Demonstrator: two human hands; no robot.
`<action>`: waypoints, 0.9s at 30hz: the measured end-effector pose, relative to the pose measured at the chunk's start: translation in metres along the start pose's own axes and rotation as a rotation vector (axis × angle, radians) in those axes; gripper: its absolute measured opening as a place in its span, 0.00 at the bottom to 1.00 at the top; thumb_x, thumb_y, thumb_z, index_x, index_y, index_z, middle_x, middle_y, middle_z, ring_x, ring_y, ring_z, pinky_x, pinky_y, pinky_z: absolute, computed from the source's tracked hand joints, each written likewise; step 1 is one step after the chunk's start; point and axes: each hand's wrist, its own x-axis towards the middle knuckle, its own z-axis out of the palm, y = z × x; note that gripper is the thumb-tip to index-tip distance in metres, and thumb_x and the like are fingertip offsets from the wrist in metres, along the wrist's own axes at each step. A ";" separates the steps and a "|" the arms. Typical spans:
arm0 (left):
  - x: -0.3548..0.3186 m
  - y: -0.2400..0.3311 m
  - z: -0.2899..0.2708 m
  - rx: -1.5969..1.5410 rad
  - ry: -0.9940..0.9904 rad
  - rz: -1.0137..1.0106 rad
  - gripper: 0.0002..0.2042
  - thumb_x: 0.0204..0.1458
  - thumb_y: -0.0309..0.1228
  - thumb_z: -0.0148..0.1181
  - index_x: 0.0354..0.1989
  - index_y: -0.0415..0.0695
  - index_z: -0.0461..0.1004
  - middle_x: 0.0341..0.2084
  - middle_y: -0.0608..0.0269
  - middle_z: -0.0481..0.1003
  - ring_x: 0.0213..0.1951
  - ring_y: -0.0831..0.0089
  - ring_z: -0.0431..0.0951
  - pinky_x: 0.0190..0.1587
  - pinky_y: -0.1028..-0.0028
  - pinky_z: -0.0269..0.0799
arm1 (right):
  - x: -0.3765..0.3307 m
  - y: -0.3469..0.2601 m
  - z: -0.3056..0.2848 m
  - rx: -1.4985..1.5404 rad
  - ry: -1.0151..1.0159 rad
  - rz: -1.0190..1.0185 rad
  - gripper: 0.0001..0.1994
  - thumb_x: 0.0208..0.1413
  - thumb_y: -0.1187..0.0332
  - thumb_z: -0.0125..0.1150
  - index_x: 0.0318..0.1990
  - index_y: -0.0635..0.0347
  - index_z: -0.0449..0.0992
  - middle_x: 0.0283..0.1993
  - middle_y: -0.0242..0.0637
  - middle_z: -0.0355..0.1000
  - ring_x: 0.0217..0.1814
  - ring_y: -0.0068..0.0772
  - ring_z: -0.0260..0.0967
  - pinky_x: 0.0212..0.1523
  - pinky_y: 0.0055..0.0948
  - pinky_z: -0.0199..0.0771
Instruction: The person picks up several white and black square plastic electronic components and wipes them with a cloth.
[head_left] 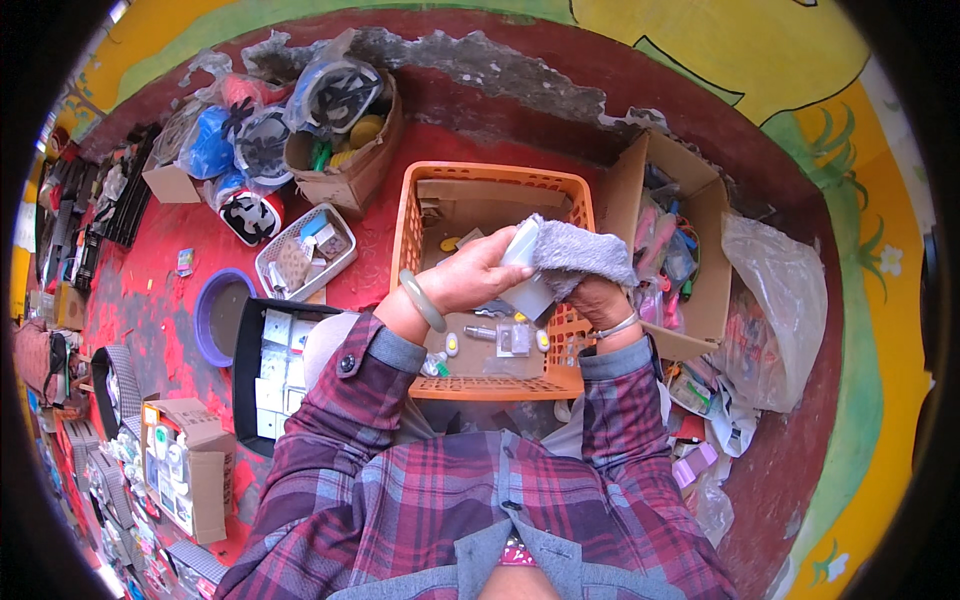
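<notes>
Over an orange plastic basket [407, 215], my left hand [468, 272] grips a small white box-like object [530, 292], fingers and thumb closed round its left side. My right hand [600, 300] is closed on a fuzzy grey cloth [590, 250], which touches the white object's upper right side. Folds of the cloth cover part of the right fingers. Down in the basket lie several small things, among them a clear plastic piece [513, 340] and a white-and-yellow oval item [452, 344].
Right of the basket stands a cardboard box [697, 200] of pink and mixed goods, beside a clear plastic bag [780, 290]. To the left are a white basket [330, 270], a purple basin [208, 320] and a black box [250, 400] of white packets. A carton [345, 185] stands farther back.
</notes>
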 end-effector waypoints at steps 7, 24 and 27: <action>-0.001 0.008 -0.004 0.193 -0.191 0.008 0.25 0.56 0.33 0.54 0.61 0.39 0.56 0.52 0.55 0.67 0.54 0.68 0.65 0.58 0.69 0.59 | 0.008 -0.015 0.011 -0.540 0.030 -0.206 0.10 0.47 0.59 0.56 0.34 0.51 0.77 0.34 0.37 0.73 0.36 0.40 0.71 0.36 0.36 0.69; -0.002 0.006 -0.004 -0.359 -0.033 -0.007 0.20 0.57 0.31 0.55 0.57 0.39 0.62 0.45 0.65 0.70 0.47 0.78 0.69 0.50 0.74 0.67 | -0.006 0.013 0.005 -0.241 0.100 -0.212 0.11 0.51 0.72 0.61 0.42 0.64 0.75 0.40 0.36 0.74 0.41 0.28 0.70 0.44 0.26 0.71; -0.003 0.014 -0.002 -0.553 0.090 0.028 0.19 0.55 0.30 0.55 0.55 0.39 0.64 0.44 0.65 0.71 0.46 0.77 0.71 0.49 0.75 0.67 | -0.007 0.015 0.004 -0.243 0.166 -0.192 0.12 0.53 0.71 0.60 0.44 0.65 0.75 0.41 0.36 0.74 0.42 0.28 0.70 0.46 0.26 0.70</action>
